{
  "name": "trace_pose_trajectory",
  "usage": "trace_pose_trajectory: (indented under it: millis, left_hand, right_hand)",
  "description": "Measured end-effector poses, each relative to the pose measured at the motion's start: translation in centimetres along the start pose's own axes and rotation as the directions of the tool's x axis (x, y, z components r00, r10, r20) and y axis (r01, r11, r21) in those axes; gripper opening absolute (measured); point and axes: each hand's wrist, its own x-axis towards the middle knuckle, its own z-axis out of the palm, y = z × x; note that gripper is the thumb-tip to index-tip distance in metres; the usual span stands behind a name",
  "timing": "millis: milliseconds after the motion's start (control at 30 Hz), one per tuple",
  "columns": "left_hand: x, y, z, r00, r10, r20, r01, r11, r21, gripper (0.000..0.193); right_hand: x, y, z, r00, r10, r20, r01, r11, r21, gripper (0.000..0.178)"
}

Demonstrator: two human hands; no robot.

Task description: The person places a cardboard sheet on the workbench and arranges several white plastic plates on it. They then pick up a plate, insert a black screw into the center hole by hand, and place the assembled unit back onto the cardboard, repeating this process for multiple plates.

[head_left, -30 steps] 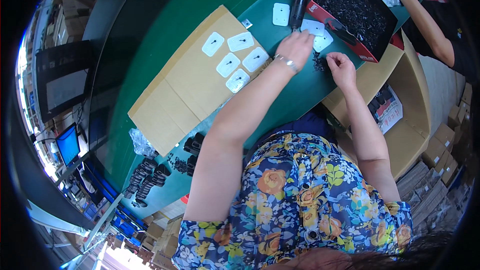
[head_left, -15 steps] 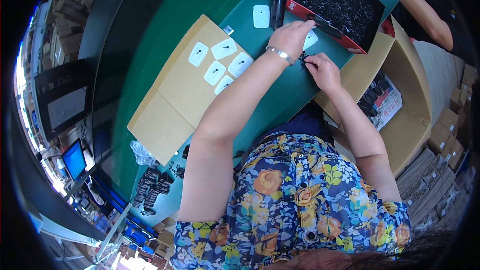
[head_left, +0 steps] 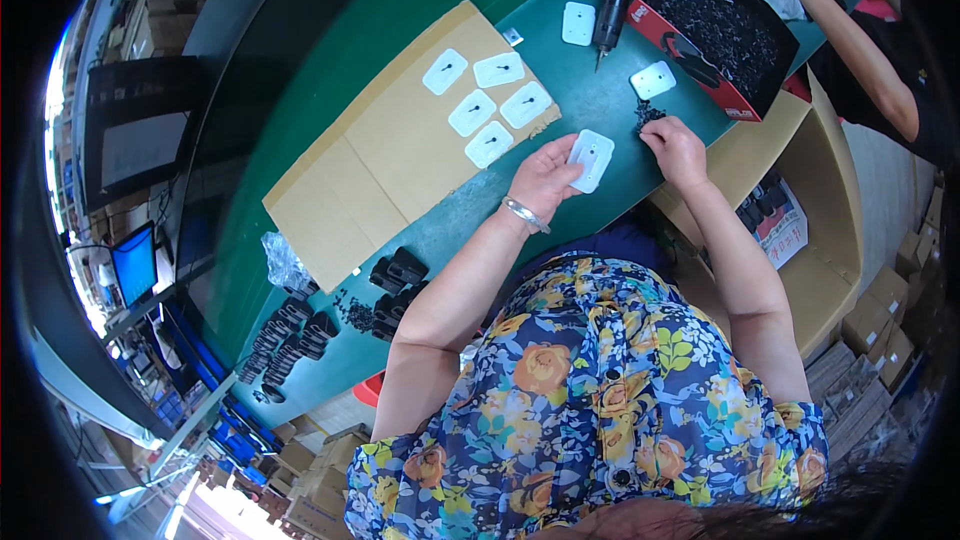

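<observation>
Five white plates point(head_left: 472, 113), each bearing a dark piece, lie along the right end of the cardboard sheet point(head_left: 350, 180) and seem done; the left hand point(head_left: 545, 178) pinches a sixth plate point(head_left: 592, 162) toward the table's point(head_left: 570, 80) near edge; two loose plates point(head_left: 577, 24) beyond look unfilled; at the small black pieces point(head_left: 648, 115), the right hand's point(head_left: 678, 150) fingertips press together, any catch hidden.

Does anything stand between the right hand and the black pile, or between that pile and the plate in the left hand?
Nothing visible does. The right hand is at the near edge of the black pile, and only table shows between it and the held plate in the left hand. The loose plate lies beyond the pile.
</observation>
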Motion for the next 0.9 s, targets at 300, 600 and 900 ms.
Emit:
trace_pose_trajectory:
  millis: [300, 600, 900]
  left_hand:
    - [-1.9, 1.0, 1.8, 0.986, 0.134, 0.101, -0.155, 0.959, 0.236, 0.048]
    - [-2.5, 2.1, 2.4, 0.990, 0.052, 0.129, -0.093, 0.940, 0.329, 0.048]
    - [-2.9, 3.0, 2.9, 0.991, -0.066, 0.120, 0.026, 0.950, 0.312, 0.037]
  right_hand:
    - [-2.1, -7.9, -4.3, 0.978, -0.206, -0.028, 0.194, 0.856, 0.479, 0.008]
    - [-1.5, -7.0, -4.3, 0.960, -0.126, 0.251, -0.038, 0.828, 0.559, 0.009]
    - [-2.0, -8.9, -5.8, 0.968, -0.199, 0.153, 0.155, 0.953, 0.260, 0.010]
